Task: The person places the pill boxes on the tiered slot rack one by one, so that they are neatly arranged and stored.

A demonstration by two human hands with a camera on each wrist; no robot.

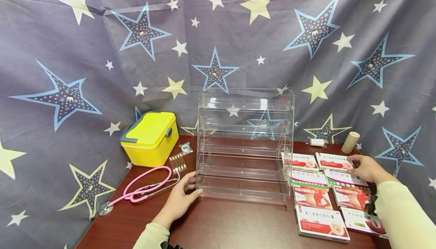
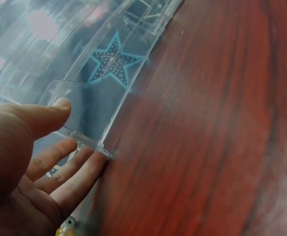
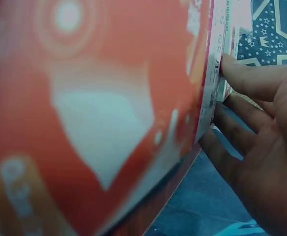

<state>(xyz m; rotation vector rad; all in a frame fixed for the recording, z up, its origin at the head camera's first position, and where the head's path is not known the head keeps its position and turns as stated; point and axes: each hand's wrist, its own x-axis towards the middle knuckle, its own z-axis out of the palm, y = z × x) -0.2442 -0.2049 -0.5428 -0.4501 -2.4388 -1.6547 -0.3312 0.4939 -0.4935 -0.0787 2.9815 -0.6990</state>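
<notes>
A clear acrylic tiered rack [image 1: 242,195] stands upright on the table. My left hand [image 1: 179,200] rests at its lower left corner; in the left wrist view the fingers [image 2: 74,184] are extended and touch the rack's side edge. On the right, several medicine boxes lie in two columns. My right hand [image 1: 369,168] is at the right end of the back red-and-white box [image 1: 333,162], fingertips against the box edges. A box with red and orange print [image 3: 173,59] fills much of the right wrist view, blurred, with the right thumb [image 3: 251,78] beside the box edges.
Left of the rack stand a yellow lidded case [image 1: 150,137], a pink stethoscope [image 1: 136,194], a pack of cotton swabs [image 1: 178,163] and a small wrapped tape roll [image 1: 185,148]. Behind the boxes are a white roll [image 1: 317,142] and a beige bandage roll [image 1: 351,142]. Starry cloth hangs behind.
</notes>
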